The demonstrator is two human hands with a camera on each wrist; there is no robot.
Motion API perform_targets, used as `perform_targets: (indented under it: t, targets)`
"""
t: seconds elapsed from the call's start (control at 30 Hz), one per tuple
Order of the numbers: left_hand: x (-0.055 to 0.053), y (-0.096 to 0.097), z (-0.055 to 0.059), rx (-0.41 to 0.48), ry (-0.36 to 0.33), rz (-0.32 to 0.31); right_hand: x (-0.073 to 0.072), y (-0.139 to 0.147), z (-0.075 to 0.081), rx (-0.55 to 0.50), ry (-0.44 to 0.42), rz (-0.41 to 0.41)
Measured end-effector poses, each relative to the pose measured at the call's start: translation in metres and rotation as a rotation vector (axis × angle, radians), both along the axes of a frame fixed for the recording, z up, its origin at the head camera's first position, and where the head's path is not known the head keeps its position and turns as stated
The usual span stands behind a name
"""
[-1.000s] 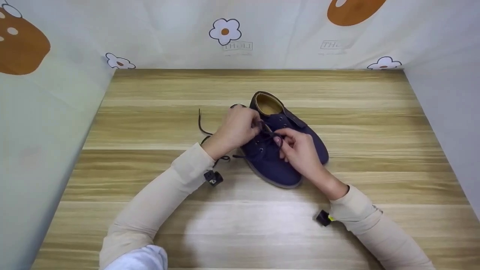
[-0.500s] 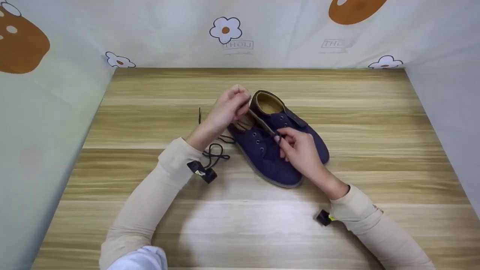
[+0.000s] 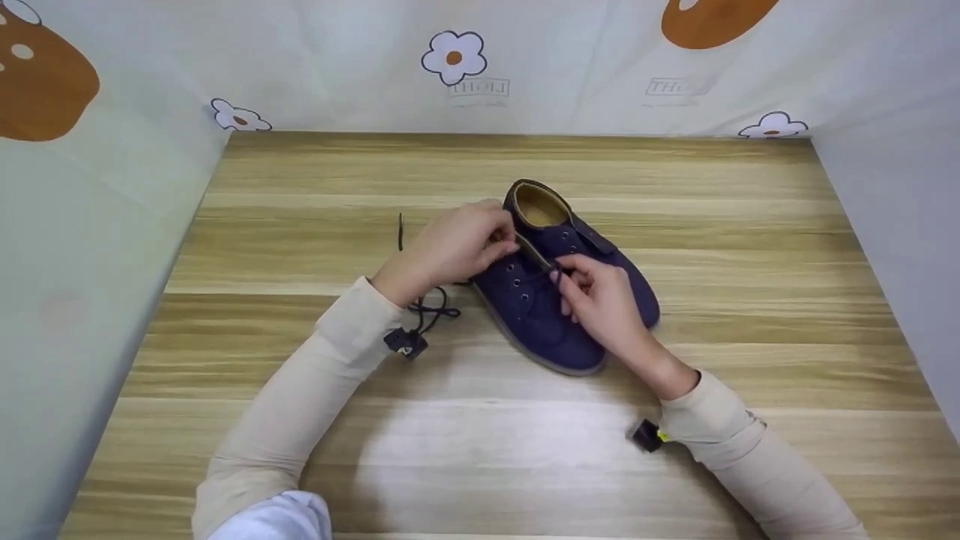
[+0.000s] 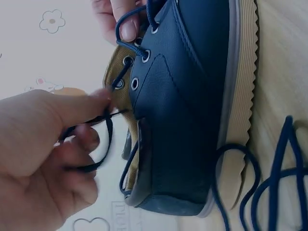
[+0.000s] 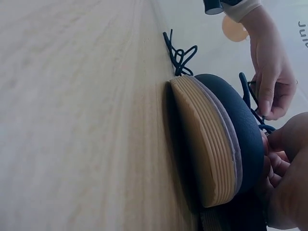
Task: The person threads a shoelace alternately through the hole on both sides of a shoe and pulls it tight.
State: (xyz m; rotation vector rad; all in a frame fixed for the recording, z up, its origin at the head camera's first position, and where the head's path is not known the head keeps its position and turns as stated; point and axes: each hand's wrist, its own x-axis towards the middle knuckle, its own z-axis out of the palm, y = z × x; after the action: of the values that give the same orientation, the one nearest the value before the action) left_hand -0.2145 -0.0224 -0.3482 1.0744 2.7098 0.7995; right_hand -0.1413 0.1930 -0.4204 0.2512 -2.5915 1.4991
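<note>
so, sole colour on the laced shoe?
Tan sole, grey along the top; best in right wrist view.

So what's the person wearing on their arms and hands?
Left hand and right hand are bare. The left sleeve and right sleeve are beige; a pale bluish garment shows at the left elbow. Each wrist has a small black camera, the right one with yellow-green.

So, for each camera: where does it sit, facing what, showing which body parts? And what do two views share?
Head: on the head, facing forward and down at the laced shoe and its mate; left hand, right hand, sleeves.
Left wrist: on that wrist, facing the laced shoe's eyelets; left hand, right hand's fingers.
Right wrist: on that wrist, facing the laced shoe's sole across the table; both hands.
Both wrist views share the laced shoe and lace.
</note>
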Motion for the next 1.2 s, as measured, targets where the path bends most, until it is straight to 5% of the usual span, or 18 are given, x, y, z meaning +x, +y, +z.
perform_targets:
  t: [0.17, 0.23, 0.27, 0.33, 0.47, 0.53, 0.6, 0.73, 0.9, 0.97, 1.2]
  targets:
    - [0.0, 0.003, 0.002, 0.624, -0.435, 0.02, 0.0, 0.0, -0.001, 0.028, 0.03, 0.003]
    - [0.0, 0.004, 0.005, 0.802, -0.528, 0.048, 0.0, 0.0, -0.001, 0.04, 0.036, 0.002]
    - [-0.001, 0.004, 0.006, 0.822, -0.518, 0.063, 0.0, 0.0, -0.001, 0.045, 0.038, 0.002]
    - [-0.002, 0.005, 0.006, 0.706, -0.41, 0.088, 0.0, 0.0, -0.001, 0.05, 0.037, -0.001]
    - [-0.002, 0.004, 0.003, 0.157, -0.062, 0.103, 0.001, 0.0, -0.001, 0.058, 0.039, -0.003]
    - [-0.002, 0.003, -0.001, -0.049, 0.034, 0.051, 0.001, 0.0, -0.001, 0.059, 0.042, -0.003]
    - [-0.002, 0.003, -0.002, -0.155, 0.073, 0.001, 0.001, -0.001, -0.001, 0.059, 0.043, -0.004]
    - [-0.004, 0.001, -0.002, -0.2, 0.126, -0.042, 0.0, -0.001, -0.001, 0.06, 0.043, -0.002]
    - [-0.007, 0.002, -0.003, -0.109, 0.221, 0.121, 0.0, -0.002, 0.0, 0.066, 0.052, 0.003]
    - [-0.007, 0.003, -0.005, -0.075, 0.207, 0.17, 0.0, -0.002, 0.001, 0.066, 0.05, 0.006]
    - [-0.006, 0.004, -0.009, 0.02, 0.093, 0.193, 0.0, -0.003, 0.001, 0.055, 0.034, -0.004]
